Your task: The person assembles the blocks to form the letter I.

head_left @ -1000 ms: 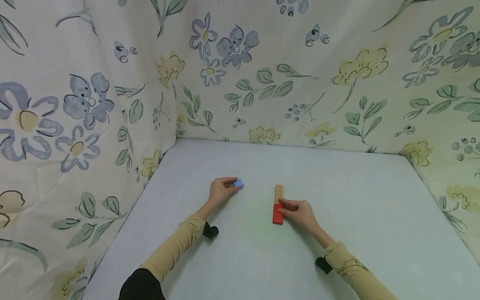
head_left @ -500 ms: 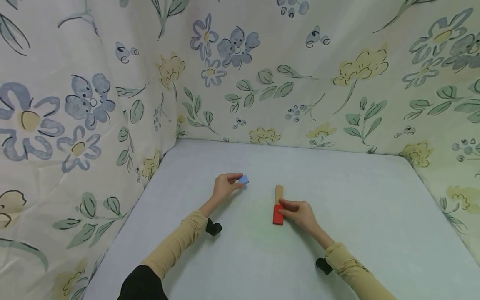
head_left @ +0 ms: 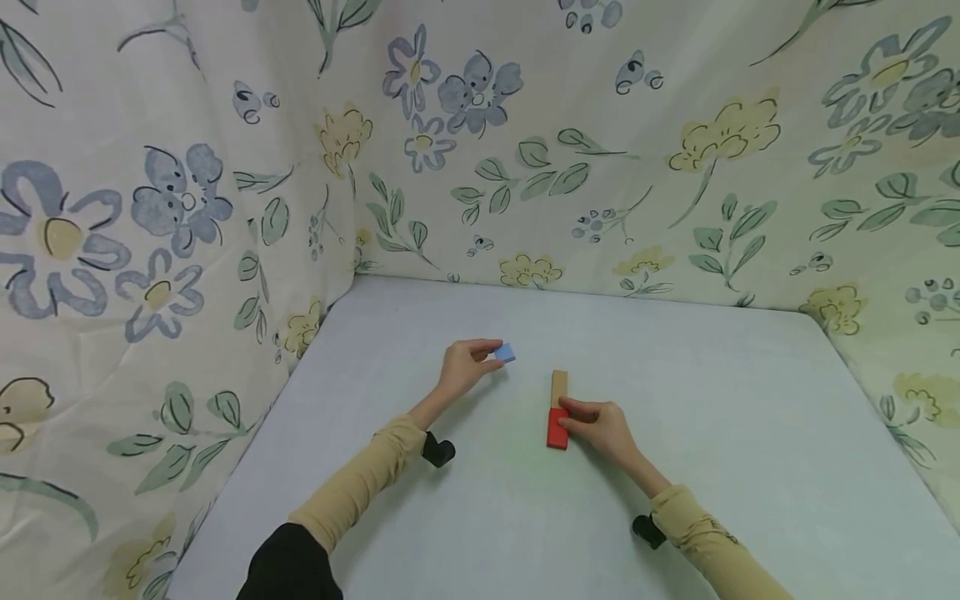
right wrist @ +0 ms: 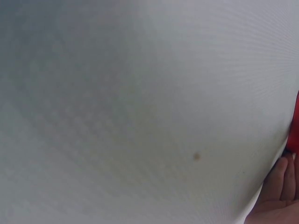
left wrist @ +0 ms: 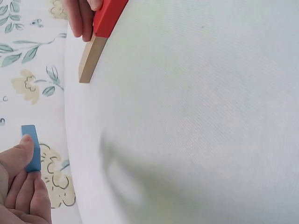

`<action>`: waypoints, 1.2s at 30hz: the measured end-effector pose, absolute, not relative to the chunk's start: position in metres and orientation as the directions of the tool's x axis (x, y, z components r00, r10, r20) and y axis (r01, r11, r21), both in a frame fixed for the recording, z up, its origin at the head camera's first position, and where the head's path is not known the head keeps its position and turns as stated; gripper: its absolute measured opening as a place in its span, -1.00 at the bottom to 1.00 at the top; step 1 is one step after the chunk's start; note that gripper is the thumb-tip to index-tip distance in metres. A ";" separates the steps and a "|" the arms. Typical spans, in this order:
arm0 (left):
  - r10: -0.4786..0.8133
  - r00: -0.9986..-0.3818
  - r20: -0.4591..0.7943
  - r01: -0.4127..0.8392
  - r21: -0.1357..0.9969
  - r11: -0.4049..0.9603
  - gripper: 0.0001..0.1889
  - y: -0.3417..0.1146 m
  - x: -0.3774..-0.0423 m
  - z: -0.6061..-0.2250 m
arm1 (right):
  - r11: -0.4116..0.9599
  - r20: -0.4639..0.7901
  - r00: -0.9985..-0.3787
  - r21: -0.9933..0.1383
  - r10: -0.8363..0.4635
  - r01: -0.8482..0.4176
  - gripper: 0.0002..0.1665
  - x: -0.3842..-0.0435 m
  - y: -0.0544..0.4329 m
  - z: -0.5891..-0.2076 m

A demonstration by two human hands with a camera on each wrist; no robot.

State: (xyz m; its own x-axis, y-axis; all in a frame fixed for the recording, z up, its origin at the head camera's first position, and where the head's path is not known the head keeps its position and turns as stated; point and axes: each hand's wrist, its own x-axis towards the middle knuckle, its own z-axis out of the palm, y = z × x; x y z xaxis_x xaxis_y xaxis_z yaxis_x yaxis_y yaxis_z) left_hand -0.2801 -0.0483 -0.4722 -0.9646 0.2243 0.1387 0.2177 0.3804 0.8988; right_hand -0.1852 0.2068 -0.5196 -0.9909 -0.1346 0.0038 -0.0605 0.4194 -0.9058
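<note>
Between thumb and fingertips my left hand (head_left: 463, 367) pinches a small blue block (head_left: 506, 353), raised over the table to the left of two other blocks. In the left wrist view the blue block (left wrist: 32, 148) shows as a flat, short piece under the thumb. My right hand (head_left: 602, 426) grips a red block (head_left: 557, 429) from its right side, the fingers on its upper part. A plain wooden block (head_left: 559, 388) lies end to end with the red one, on its far side. Only a sliver of red block (right wrist: 294, 126) appears in the right wrist view.
A white cloth-covered table (head_left: 720, 400) spreads under both hands. Floral curtains (head_left: 570, 167) hang behind its far edge and along the left side. A black wrist camera (head_left: 438, 450) sits by the left wrist, another (head_left: 648, 531) by the right.
My left hand has carried the blue block rightward and slightly farther away, closer to the wooden block. The right hand and the red and wooden blocks have stayed in place.
</note>
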 end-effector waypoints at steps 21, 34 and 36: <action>0.278 -0.950 0.143 0.246 0.890 0.383 -0.63 -0.016 -0.285 -0.464 | 0.435 -0.007 -0.993 -0.899 -0.121 -0.047 -0.45 -0.186 0.207 -0.520; 0.357 -0.919 0.168 0.317 0.852 0.417 -0.65 0.010 -0.298 -0.460 | 0.423 -0.002 -0.992 -0.904 -0.130 -0.054 -0.46 -0.187 0.207 -0.521; 0.368 -0.913 0.175 0.331 0.843 0.423 -0.65 0.013 -0.300 -0.460 | 0.423 -0.001 -0.992 -0.904 -0.128 -0.054 -0.46 -0.187 0.207 -0.522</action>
State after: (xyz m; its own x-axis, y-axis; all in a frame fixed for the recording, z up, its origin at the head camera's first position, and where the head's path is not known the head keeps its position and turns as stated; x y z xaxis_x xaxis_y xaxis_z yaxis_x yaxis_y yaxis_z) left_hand -0.2998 0.0133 -0.4605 -0.9135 0.3675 0.1747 0.3314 0.4228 0.8434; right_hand -0.1872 0.2073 -0.5218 -0.9917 -0.1284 -0.0012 -0.0537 0.4231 -0.9045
